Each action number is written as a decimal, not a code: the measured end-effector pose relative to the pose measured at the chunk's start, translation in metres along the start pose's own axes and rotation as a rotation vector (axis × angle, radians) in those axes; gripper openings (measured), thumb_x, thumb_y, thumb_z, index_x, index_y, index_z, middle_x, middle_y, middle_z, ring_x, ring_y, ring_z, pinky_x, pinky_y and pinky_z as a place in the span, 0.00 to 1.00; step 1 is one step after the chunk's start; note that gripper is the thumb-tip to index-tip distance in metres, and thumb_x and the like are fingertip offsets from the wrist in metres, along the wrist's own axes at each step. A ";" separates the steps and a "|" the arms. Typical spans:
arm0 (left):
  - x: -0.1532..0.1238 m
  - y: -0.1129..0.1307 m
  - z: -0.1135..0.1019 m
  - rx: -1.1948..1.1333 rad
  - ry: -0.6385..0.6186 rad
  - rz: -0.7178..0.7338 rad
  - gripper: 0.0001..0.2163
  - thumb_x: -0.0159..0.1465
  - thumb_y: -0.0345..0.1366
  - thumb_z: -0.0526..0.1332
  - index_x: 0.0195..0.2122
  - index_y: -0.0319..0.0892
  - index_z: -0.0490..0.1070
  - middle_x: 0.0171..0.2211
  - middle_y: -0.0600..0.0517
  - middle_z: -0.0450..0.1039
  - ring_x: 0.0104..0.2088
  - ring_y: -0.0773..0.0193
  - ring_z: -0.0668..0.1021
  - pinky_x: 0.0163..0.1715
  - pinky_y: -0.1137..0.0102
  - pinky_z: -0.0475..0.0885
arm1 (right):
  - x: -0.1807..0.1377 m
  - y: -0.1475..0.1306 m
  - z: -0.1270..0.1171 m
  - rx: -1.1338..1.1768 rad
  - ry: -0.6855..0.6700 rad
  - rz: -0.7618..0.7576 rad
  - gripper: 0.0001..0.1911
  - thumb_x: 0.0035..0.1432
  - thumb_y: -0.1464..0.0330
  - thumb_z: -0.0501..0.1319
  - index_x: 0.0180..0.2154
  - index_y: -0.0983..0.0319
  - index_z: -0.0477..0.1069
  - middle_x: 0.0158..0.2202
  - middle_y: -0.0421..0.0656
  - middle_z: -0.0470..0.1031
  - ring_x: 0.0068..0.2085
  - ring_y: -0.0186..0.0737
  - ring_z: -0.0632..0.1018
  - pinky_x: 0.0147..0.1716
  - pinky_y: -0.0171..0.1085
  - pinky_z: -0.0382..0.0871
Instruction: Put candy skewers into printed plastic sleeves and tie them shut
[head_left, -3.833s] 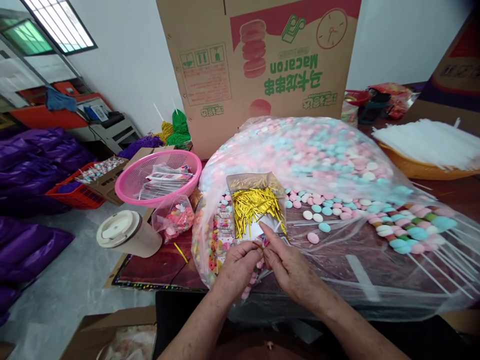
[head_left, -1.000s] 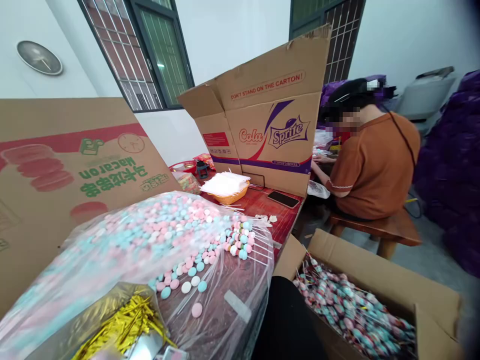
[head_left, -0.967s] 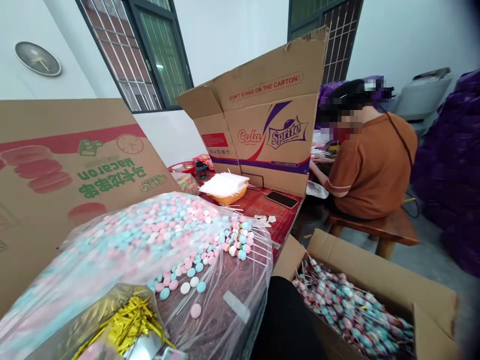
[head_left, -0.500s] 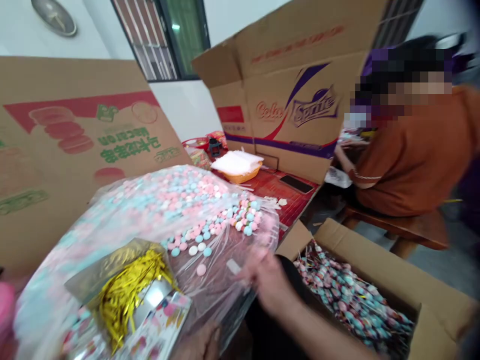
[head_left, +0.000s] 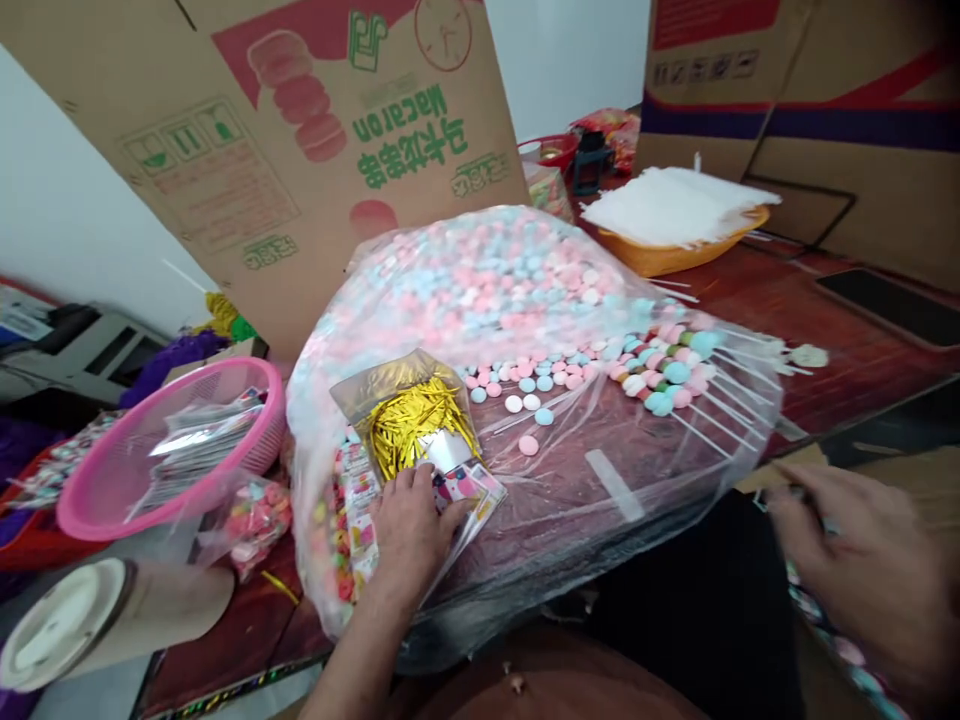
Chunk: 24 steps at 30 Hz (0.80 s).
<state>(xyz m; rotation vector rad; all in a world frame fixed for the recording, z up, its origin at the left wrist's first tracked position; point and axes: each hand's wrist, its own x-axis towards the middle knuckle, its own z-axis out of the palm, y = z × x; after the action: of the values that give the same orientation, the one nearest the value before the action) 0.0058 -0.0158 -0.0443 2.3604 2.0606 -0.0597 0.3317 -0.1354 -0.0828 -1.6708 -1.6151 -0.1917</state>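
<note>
Room above candies (head_left: pixel 480 275) ends at the Macaron carton (head_left: pixel 300 180).

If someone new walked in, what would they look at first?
Probably the big heap of pink, blue and white candies in clear plastic, in the middle of the view. Next might come the shiny gold strips in a bag, just beyond the left hand. The bright pink basket, holding flat packets over on the left, stands out too.

gold strips (head_left: pixel 416 415) near centre; pink, pale-blue and white candies (head_left: pixel 480 280) at twelve o'clock; pink mesh basket (head_left: pixel 266 425) towards nine.
</note>
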 end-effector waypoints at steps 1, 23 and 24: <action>0.004 0.000 0.003 -0.014 -0.018 -0.018 0.21 0.54 0.49 0.60 0.43 0.41 0.70 0.39 0.43 0.73 0.42 0.49 0.73 0.38 0.60 0.64 | 0.009 -0.013 0.014 -0.005 0.011 -0.036 0.10 0.59 0.67 0.54 0.40 0.60 0.71 0.34 0.49 0.72 0.38 0.50 0.72 0.37 0.48 0.63; 0.039 0.010 -0.003 -0.821 -0.269 0.130 0.08 0.57 0.38 0.58 0.24 0.40 0.67 0.22 0.55 0.69 0.25 0.67 0.70 0.26 0.74 0.64 | 0.066 -0.105 0.128 0.980 -0.472 0.609 0.10 0.54 0.62 0.57 0.27 0.62 0.69 0.26 0.40 0.70 0.29 0.37 0.70 0.30 0.36 0.65; 0.042 0.010 -0.005 -0.762 -0.269 0.158 0.09 0.57 0.38 0.57 0.24 0.40 0.68 0.21 0.55 0.69 0.25 0.67 0.70 0.27 0.73 0.64 | 0.068 -0.103 0.128 0.928 -0.431 0.553 0.08 0.52 0.63 0.58 0.31 0.62 0.70 0.31 0.42 0.71 0.33 0.39 0.70 0.34 0.37 0.65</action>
<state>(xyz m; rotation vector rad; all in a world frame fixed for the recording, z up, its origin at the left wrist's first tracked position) 0.0213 0.0244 -0.0413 1.8907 1.4141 0.3282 0.1995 -0.0163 -0.0856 -1.3478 -1.1403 1.0911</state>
